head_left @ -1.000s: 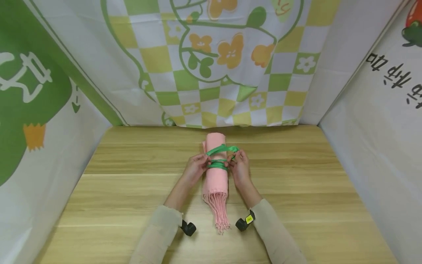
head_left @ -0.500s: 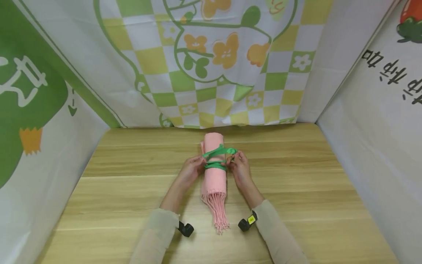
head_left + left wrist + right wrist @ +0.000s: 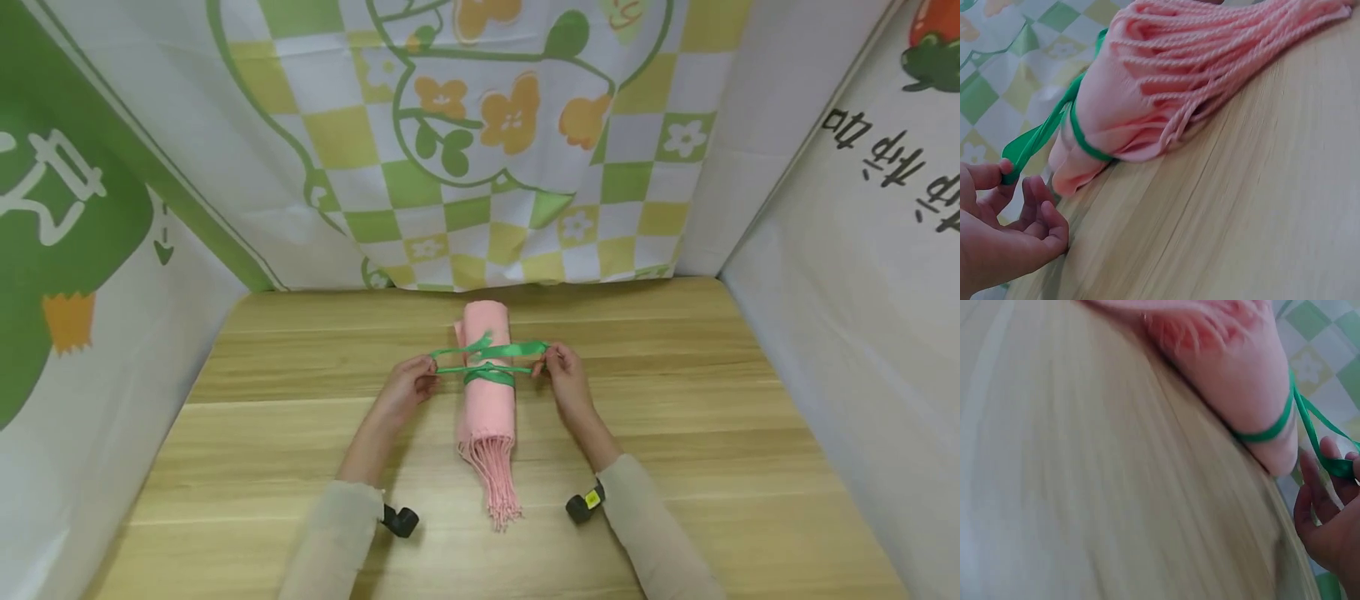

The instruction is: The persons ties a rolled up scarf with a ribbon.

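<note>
A rolled pink scarf (image 3: 489, 412) lies lengthwise on the table, its twisted fringe pointing toward the person. Around its middle runs a green ribbon (image 3: 490, 378), with a small knot on top. On the left of the roll, my left hand (image 3: 405, 386) pinches a loop of ribbon between thumb and finger; the left wrist view shows the pinched ribbon (image 3: 1019, 150) stretched from the scarf. To the right, my right hand (image 3: 567, 379) pinches another loop, drawn out taut. In the right wrist view that ribbon (image 3: 1339, 467) passes over the fingers.
The wooden table (image 3: 300, 450) extends around the scarf on every side. A checkered cloth (image 3: 517, 200) hangs at the back edge, with printed white panels (image 3: 840, 333) at the sides. A black wrist camera (image 3: 401, 521) sits on each sleeve.
Both hands have moved outward from the scarf, left hand to the left and right hand to the right. The ribbon loops are drawn out and the knot has tightened against the roll.
</note>
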Demonstrator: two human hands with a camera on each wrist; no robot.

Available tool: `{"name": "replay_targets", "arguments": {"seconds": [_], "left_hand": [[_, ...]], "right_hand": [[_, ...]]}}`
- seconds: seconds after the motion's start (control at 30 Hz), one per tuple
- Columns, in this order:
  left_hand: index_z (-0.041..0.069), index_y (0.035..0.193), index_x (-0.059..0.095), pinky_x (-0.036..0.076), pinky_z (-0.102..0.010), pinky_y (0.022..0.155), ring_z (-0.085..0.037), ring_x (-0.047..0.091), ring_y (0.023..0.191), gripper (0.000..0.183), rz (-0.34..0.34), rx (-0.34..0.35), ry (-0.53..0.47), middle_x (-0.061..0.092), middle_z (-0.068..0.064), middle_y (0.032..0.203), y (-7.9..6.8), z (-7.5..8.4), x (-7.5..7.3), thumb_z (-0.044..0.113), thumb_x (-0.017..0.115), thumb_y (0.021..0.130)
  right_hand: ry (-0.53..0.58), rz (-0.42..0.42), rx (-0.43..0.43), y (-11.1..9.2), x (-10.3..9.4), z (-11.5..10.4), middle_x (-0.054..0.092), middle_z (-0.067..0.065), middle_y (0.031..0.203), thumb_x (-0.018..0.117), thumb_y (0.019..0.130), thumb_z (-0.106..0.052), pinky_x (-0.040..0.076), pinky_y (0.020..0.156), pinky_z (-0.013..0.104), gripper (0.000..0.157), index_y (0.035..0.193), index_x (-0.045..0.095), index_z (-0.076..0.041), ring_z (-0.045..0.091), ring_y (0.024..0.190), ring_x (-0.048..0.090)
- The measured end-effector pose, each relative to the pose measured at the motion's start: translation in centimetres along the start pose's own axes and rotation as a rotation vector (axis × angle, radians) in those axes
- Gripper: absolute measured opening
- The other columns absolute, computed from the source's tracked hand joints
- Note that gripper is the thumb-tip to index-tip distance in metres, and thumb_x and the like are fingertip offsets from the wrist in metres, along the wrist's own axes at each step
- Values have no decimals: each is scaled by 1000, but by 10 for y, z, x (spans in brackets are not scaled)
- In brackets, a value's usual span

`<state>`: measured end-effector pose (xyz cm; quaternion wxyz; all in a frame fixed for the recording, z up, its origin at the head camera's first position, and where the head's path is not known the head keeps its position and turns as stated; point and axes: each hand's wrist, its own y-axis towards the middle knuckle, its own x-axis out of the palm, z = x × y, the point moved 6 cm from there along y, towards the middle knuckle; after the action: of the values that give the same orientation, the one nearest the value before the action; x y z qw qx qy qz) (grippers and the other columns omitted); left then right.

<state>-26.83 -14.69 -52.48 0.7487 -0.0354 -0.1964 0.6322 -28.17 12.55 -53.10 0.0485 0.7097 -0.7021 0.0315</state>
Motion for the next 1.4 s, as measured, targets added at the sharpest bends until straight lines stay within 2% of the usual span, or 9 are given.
{"name": "replay_targets", "arguments": {"seconds": [0.2, 0.4, 0.57, 0.67, 0.8, 0.93, 1.07, 1.23, 1.4], "left_hand": [[12, 87, 59, 42, -21, 72, -7, 55, 78, 28, 11, -19, 102, 57, 7, 81, -8, 4, -25, 20, 41, 108], [12, 88, 62, 43, -19, 68, -5, 56, 75, 28, 41, -31, 87, 58, 8, 80, -8, 4, -34, 17, 42, 107], [12, 84, 64, 42, -19, 67, -5, 54, 72, 30, 124, -34, 3, 59, 7, 76, -8, 2, -39, 13, 44, 106], [9, 87, 65, 44, -18, 68, -6, 54, 73, 28, 156, -28, -70, 60, 5, 79, -8, -1, -41, 13, 44, 106], [9, 94, 64, 48, -19, 74, -10, 57, 82, 27, 95, -12, -273, 62, 1, 88, -7, -3, -39, 14, 42, 107], [12, 96, 61, 46, -21, 82, -12, 54, 89, 26, -11, 14, -529, 63, 1, 94, -6, -3, -37, 15, 37, 108], [12, 99, 60, 45, -20, 85, -11, 54, 90, 23, -18, 57, -625, 66, 3, 96, -8, 5, -45, 14, 39, 108], [13, 95, 61, 50, -16, 78, -8, 60, 83, 18, 102, 45, -545, 71, 3, 94, -10, 17, -67, 13, 46, 105], [13, 91, 60, 52, -13, 74, -6, 65, 80, 18, 212, 4, -377, 73, 4, 87, -16, 23, -86, 12, 48, 105]], "right_hand": [[-128, -66, 41, 0, -26, 2, 62, -5, 73, 40, 108, -15, 54, 80, 25, 25, 99, 53, 4, 9, 77, 61], [87, 6, 170, 2, -43, 5, 62, -6, 82, 39, 108, -11, 50, 78, 24, 20, 92, 51, -8, 10, 83, 61], [155, 103, 288, 3, -47, 8, 58, -1, 89, 35, 107, -6, 48, 68, 20, 17, 94, 46, -5, 8, 78, 57], [160, 149, 307, 4, -45, 8, 57, 2, 93, 35, 107, -5, 48, 67, 19, 15, 98, 47, -1, 8, 77, 57], [226, 176, 302, 7, -40, 6, 63, 1, 92, 41, 106, -7, 50, 75, 20, 13, 101, 51, 0, 8, 81, 60], [458, 136, 314, 11, -38, 1, 69, -4, 93, 48, 105, -9, 51, 87, 21, 15, 116, 52, -1, 8, 93, 63], [703, 135, 320, 14, -50, -5, 71, -6, 95, 49, 103, -7, 49, 84, 18, 18, 122, 52, -9, 7, 92, 63], [783, 209, 285, 13, -80, -14, 68, -3, 96, 51, 101, -2, 47, 78, 18, 17, 112, 50, -16, 7, 86, 61], [618, 319, 352, 10, -103, -16, 55, -4, 105, 54, 99, 2, 47, 73, 14, 52, 142, 30, -14, 4, 80, 53]]}}
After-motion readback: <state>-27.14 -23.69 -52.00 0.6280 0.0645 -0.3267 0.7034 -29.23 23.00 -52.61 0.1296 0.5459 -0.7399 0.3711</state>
